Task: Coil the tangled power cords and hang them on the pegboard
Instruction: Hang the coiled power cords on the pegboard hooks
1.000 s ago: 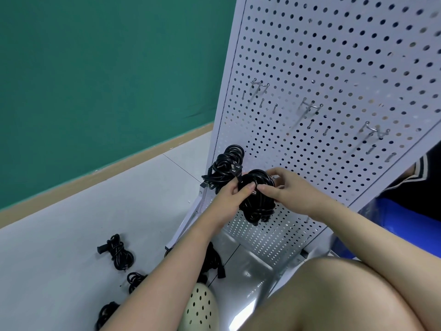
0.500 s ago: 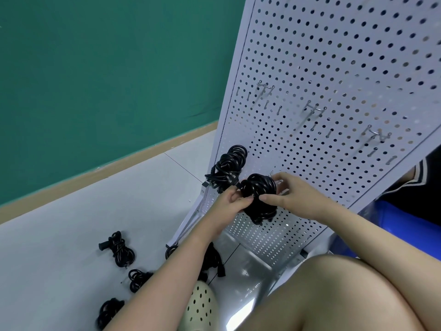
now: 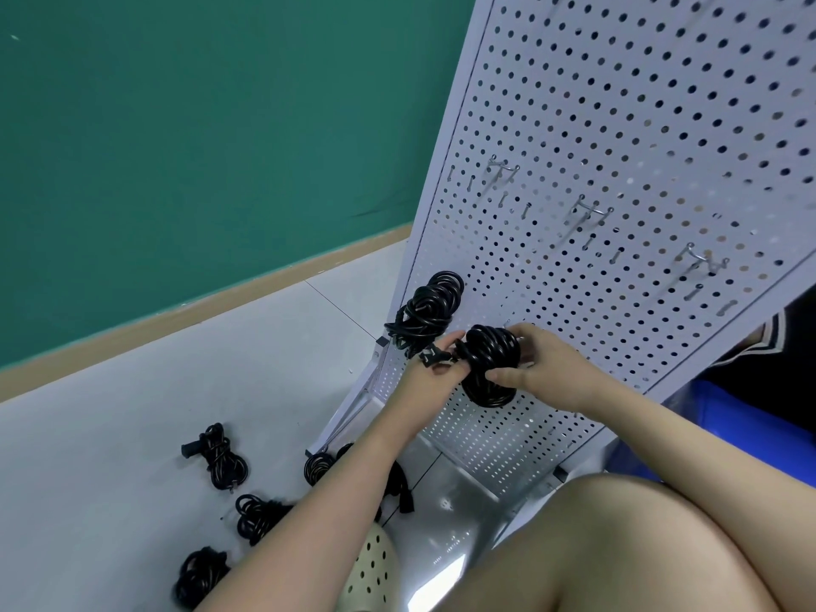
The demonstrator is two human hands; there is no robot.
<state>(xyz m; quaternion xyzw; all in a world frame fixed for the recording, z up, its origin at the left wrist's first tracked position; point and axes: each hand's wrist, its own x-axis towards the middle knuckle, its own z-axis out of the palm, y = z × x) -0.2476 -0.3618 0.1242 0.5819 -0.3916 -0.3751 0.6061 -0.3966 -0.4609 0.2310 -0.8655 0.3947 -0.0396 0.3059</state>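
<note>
A coiled black power cord (image 3: 491, 346) is held against the lower part of the white pegboard (image 3: 627, 125). My right hand (image 3: 543, 368) grips the coil from the right, thumb across its front. My left hand (image 3: 424, 377) pinches the cord's plug end (image 3: 430, 356) at the coil's left side. Just up and left, another coiled black cord (image 3: 426, 309) hangs on the pegboard near its left edge. Whether the held coil sits on a hook is hidden by my fingers.
Bare metal hooks (image 3: 589, 209) stick out of the pegboard higher up. Several coiled cords (image 3: 218, 454) lie on the grey floor at the lower left. A cream perforated stool (image 3: 371, 572) is under my left arm. My bare knee (image 3: 640, 545) fills the lower right.
The plug end has come out to the left of the coil, now pinched by my left hand. The view has shifted slightly; both hands stay at the coil.
</note>
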